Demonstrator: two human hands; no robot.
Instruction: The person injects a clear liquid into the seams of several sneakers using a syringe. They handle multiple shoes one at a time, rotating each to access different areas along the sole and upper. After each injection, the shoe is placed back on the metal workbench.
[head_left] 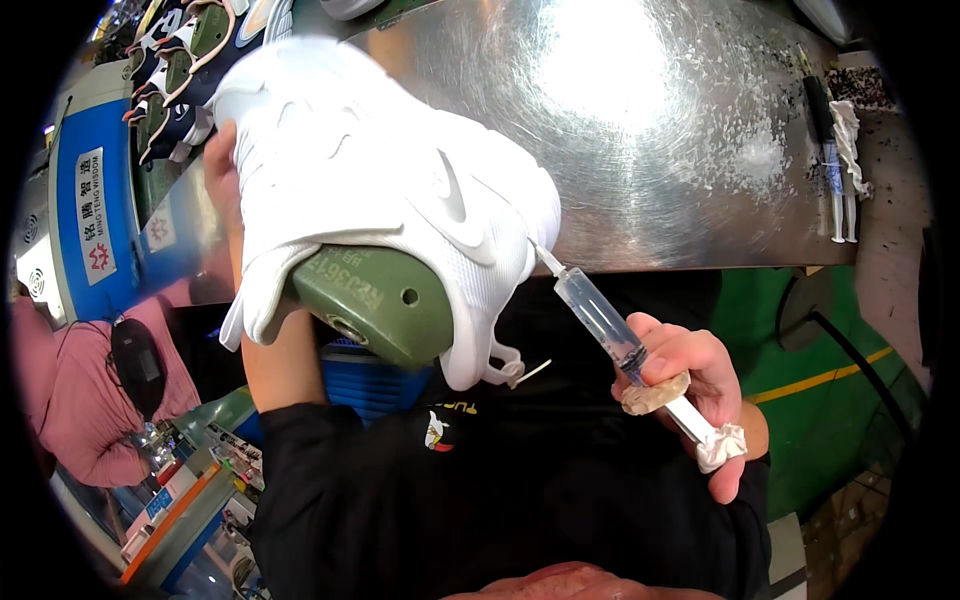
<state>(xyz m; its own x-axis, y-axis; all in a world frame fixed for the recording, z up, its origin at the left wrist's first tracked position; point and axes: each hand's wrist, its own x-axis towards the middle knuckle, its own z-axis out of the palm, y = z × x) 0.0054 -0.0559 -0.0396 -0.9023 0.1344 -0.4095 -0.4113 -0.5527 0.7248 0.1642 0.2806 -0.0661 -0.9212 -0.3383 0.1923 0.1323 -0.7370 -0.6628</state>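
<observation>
A white sneaker upper (pixel 330 160) is stretched over a green shoe last (pixel 375 305) and held up above the near edge of the metal table. My left hand (pixel 222 170) grips it from its left side, with most of the fingers hidden behind the white material. In my right hand (pixel 700 370) is a clear plastic syringe (pixel 600 315), closed between the fingers and thumb. Its barrel contains clear liquid, and the tip meets the right edge of the upper. Crumpled tape or cloth wraps the flange and the plunger end. A thin pale strip sticks out below the heel loop.
White flakes and scratches mark the metal table (pixel 690 215). At its right end lie a second syringe (pixel 840 190) and a black-handled tool (pixel 818 105). Several dark shoes on lasts (pixel 165 85) stand far left, near a blue machine (pixel 95 210). A co-worker in pink (pixel 90 400) is at left.
</observation>
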